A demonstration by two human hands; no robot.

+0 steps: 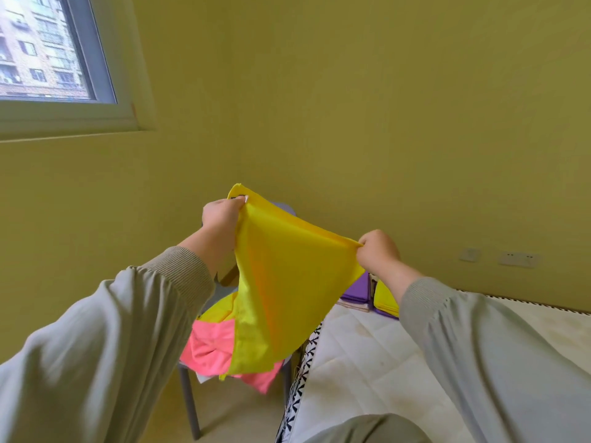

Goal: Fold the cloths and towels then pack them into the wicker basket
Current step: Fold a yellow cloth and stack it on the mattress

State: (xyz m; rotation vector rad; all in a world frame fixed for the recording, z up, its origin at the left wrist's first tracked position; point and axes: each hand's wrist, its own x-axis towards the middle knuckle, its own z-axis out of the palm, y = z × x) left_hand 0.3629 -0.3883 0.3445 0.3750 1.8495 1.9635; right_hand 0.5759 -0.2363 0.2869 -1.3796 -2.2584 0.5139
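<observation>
Left hand [224, 215] fist-closed on yellow cloth [281, 282] corner, cloth's 11 o'clock; right hand [377, 251] pinching corner at 2 o'clock. Cloth hangs midair above chair [192, 407], pink cloth [211, 346] at 7 o'clock. Best: level hands, tension top edge, match corners before halving. Wicker basket unseen.

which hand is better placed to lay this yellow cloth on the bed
Right: the right hand pinches the cloth nearer the bed; the left hand is higher, above the chair.

No legible text or labels anywhere.
</observation>
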